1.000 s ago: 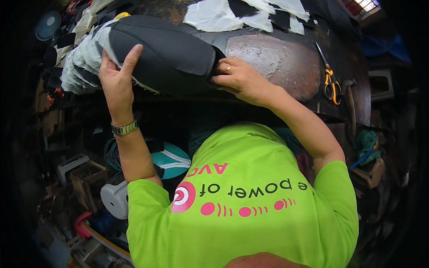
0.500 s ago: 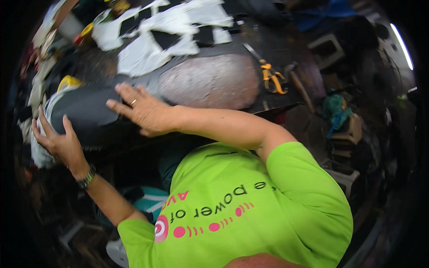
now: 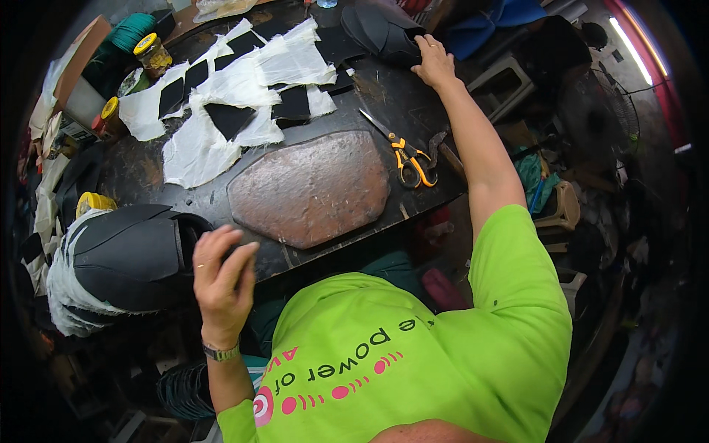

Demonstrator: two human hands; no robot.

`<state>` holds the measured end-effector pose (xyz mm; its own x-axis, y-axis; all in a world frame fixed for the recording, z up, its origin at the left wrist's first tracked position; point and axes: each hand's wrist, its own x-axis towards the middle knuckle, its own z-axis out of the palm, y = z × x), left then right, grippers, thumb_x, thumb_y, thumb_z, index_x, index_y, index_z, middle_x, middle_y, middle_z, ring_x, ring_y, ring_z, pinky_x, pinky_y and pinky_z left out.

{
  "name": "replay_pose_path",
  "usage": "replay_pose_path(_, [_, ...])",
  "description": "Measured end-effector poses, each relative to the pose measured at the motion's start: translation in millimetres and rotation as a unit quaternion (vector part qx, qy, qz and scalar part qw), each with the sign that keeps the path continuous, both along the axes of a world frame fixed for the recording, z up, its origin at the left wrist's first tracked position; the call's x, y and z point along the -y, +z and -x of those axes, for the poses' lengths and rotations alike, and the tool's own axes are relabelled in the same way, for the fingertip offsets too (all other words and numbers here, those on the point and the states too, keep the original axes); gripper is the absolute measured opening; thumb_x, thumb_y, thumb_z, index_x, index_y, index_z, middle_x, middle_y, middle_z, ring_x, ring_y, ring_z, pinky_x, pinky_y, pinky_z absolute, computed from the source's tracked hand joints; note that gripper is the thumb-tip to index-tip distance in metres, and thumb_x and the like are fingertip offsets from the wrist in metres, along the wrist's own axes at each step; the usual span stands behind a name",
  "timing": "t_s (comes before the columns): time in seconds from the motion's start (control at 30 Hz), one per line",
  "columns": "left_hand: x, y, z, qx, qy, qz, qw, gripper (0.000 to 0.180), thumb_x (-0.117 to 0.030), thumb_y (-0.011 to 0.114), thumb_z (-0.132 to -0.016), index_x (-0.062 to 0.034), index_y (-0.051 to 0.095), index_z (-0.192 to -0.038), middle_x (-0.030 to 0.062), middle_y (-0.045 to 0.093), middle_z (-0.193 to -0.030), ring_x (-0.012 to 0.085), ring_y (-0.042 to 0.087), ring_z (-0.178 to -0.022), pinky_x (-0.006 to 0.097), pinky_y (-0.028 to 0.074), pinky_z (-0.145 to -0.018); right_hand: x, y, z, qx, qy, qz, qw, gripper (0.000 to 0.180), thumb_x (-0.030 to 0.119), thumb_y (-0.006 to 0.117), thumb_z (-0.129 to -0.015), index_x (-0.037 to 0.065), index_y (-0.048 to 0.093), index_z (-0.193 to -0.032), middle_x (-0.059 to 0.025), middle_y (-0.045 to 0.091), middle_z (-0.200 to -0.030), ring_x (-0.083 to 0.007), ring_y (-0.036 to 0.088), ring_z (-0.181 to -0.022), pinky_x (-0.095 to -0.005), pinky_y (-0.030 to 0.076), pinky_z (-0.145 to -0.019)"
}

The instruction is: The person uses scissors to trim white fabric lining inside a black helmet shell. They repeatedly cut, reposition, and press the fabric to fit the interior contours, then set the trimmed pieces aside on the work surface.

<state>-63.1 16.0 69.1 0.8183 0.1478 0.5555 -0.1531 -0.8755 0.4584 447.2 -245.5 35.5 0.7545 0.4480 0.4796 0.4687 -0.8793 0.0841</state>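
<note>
At the far edge of the table, my right hand reaches out with its fingers closed on the end of a black, curved, layered piece. My left hand is raised at the near table edge, fingers bent and apart, with nothing visible in it. Just left of it lies a second black, curved, layered piece, with an opening at its right end. White cloth wraps round its left side. A worn brown stone-like slab lies flat between my arms.
Scissors with orange and black handles lie right of the slab, beside a wooden-handled hammer. White cloth scraps with black patches spread behind it. Yellow-lidded jars stand at the left. A grey plastic stool is beyond the table's right end.
My right hand has left the black piece at the left and reached to the far right, onto the other one. My left hand has come off the wrapped end and moved right.
</note>
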Motion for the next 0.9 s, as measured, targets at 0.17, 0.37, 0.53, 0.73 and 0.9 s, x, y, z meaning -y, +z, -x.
replay_pose_path(0.17, [17.0,-7.8,-25.4,-0.048,-0.085,0.028,0.995,0.026,0.004,0.077,-0.078,-0.0032,0.073,-0.103,0.011,0.07,-0.104,0.0317,0.068,-0.098,0.046,0.054,-0.093,32.0,11.3,2.4,-0.057,0.026,0.074,0.995,0.054,0.03,0.081,-0.085,0.019,0.061,-0.134,-0.0091,0.055,-0.137,-0.0363,0.056,-0.124,-0.0502,0.052,-0.099])
replay_pose_path(0.37, [31.6,-17.0,-26.5,-0.064,-0.15,0.081,0.983,0.024,0.004,0.076,-0.079,-0.0018,0.072,-0.102,0.0113,0.069,-0.101,0.0313,0.068,-0.093,0.042,0.054,-0.088,105.2,14.2,96.5,0.03,0.039,-0.003,0.999,0.043,0.023,0.081,-0.083,0.017,0.068,-0.124,-0.0116,0.06,-0.126,-0.0357,0.06,-0.114,-0.0476,0.053,-0.094])
replay_pose_path(0.53, [38.5,-16.7,-42.8,-0.065,-0.208,0.053,0.974,0.026,0.003,0.074,-0.079,-0.0033,0.07,-0.104,0.0103,0.068,-0.099,0.0308,0.066,-0.092,0.041,0.054,-0.084,124.6,-4.9,114.4,0.013,0.066,-0.155,0.986,0.027,0.019,0.081,-0.082,0.013,0.074,-0.107,-0.0127,0.064,-0.112,-0.0336,0.062,-0.109,-0.0452,0.052,-0.09])
replay_pose_path(0.73, [44.8,-10.8,-64.4,-0.022,-0.217,0.012,0.976,0.028,0.004,0.073,-0.08,-0.0039,0.069,-0.106,0.0104,0.067,-0.102,0.0315,0.066,-0.097,0.042,0.052,-0.088,111.0,12.8,118.2,-0.05,0.021,-0.089,0.995,0.02,0.022,0.076,-0.084,0.013,0.074,-0.102,-0.0074,0.071,-0.1,-0.0295,0.063,-0.108,-0.0484,0.038,-0.106])
replay_pose_path(0.9, [51.8,13.4,-78.1,0.065,-0.124,-0.044,0.989,0.06,-0.008,0.083,-0.076,-0.0085,0.064,-0.133,0.0113,0.057,-0.137,0.0323,0.055,-0.127,0.045,0.046,-0.103,94.5,107.7,189.0,-0.082,0.212,-0.256,0.94,0.022,0.021,0.072,-0.092,0.006,0.069,-0.108,-0.0101,0.07,-0.097,-0.0251,0.066,-0.087,-0.0389,0.05,-0.087])
